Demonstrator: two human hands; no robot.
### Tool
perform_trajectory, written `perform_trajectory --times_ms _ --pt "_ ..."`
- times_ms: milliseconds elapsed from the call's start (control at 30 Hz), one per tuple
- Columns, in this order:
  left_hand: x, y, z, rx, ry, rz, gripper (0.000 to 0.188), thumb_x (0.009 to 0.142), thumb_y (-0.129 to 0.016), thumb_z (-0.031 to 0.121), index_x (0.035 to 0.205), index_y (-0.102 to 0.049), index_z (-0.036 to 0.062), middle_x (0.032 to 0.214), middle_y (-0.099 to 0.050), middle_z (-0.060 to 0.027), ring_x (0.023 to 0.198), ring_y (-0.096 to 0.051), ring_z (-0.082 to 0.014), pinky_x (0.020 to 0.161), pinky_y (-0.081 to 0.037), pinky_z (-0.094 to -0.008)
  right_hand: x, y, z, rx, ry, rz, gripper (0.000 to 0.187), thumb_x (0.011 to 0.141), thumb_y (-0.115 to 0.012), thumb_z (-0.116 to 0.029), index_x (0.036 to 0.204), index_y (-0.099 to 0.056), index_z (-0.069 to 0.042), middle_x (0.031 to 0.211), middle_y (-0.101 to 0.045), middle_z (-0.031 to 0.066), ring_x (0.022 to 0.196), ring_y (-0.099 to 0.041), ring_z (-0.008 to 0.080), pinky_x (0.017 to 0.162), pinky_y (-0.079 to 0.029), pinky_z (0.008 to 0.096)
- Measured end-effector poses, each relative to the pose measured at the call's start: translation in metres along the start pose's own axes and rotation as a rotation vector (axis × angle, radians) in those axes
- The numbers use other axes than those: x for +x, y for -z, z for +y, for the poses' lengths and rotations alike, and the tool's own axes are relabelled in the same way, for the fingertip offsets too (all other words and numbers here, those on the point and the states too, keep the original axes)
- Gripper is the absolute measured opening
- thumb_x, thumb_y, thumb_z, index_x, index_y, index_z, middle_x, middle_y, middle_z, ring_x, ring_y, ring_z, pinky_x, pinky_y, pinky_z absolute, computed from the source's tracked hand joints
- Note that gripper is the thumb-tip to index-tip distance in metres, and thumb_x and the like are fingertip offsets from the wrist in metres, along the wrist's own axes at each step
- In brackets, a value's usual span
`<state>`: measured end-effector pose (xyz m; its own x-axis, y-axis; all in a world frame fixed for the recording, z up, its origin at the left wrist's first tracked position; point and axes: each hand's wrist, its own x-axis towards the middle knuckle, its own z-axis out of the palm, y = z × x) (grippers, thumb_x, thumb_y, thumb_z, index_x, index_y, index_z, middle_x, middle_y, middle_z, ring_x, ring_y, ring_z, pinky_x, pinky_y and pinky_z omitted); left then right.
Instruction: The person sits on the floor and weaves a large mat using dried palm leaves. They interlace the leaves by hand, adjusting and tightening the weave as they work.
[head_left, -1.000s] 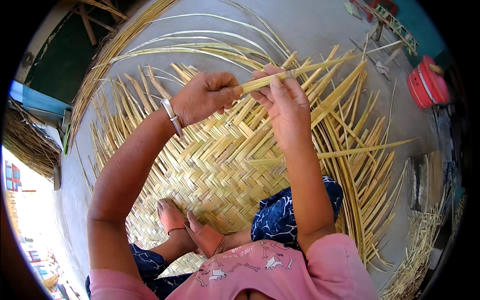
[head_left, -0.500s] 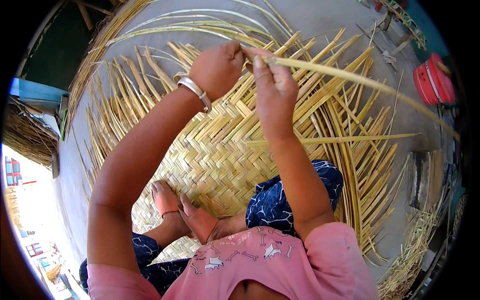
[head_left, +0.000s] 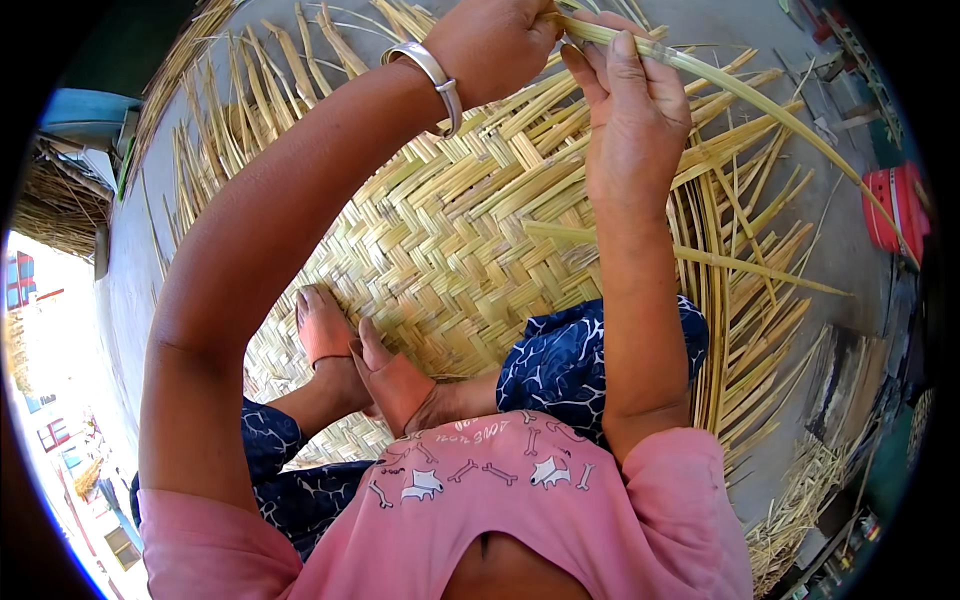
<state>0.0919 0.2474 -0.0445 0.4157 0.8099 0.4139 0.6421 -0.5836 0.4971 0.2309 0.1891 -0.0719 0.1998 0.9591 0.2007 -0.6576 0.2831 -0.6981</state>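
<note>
A long pale-green reed strip (head_left: 765,100) is stretched between my hands at the top of the view, its free length arching down to the right. My left hand (head_left: 495,50), with a silver bangle at the wrist, is closed in a fist at the strip's left end. Just to the right, my right hand (head_left: 640,110) pinches the strip between thumb and fingers. Below them spreads a woven reed mat (head_left: 430,240) with a herringbone pattern, its unwoven ends fanning out at the far and right sides. Another loose reed strip (head_left: 765,270) lies across it, passing behind my right forearm.
My sandalled feet (head_left: 400,390) rest on the mat. A red container (head_left: 893,208) stands at the right rim. Straw scraps (head_left: 800,520) lie at lower right, near a wooden board (head_left: 848,375). At left are a blue object (head_left: 90,115) and a stack of dry stalks (head_left: 60,195).
Both hands have moved up and to the right in the view, carrying the reed strip. The strip now bends more steeply downward at its right end.
</note>
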Motion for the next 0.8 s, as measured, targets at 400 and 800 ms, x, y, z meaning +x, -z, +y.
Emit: perform_trajectory --times_ms 400,800 --pt "-0.031 0.085 -0.105 0.427 0.276 0.573 0.061 0.091 -0.061 0.027 0.140 -0.035 -0.0012 0.138 -0.043 -0.0240 0.130 -0.040 -0.0366 0.109 -0.031 -0.0397 0.002 0.047 0.099 -0.459 -0.430 -0.011 0.022 0.097 -0.058 -0.019 0.108 -0.064 -0.001 0.098 -0.066 0.0070 0.088 -0.065 0.0147 0.078 -0.053 0.0267" --pt "-0.236 -0.088 -0.062 0.470 0.615 -0.062 0.064 0.095 -0.050 0.037 0.144 -0.032 0.0014 0.150 -0.032 -0.0180 0.142 -0.025 -0.0312 0.117 -0.015 -0.0434 -0.016 0.054 0.155 -0.750 -0.490 0.040 0.016 0.092 -0.058 -0.006 0.097 -0.056 0.010 0.089 -0.065 0.0149 0.077 -0.070 0.0198 0.062 -0.058 0.0240"
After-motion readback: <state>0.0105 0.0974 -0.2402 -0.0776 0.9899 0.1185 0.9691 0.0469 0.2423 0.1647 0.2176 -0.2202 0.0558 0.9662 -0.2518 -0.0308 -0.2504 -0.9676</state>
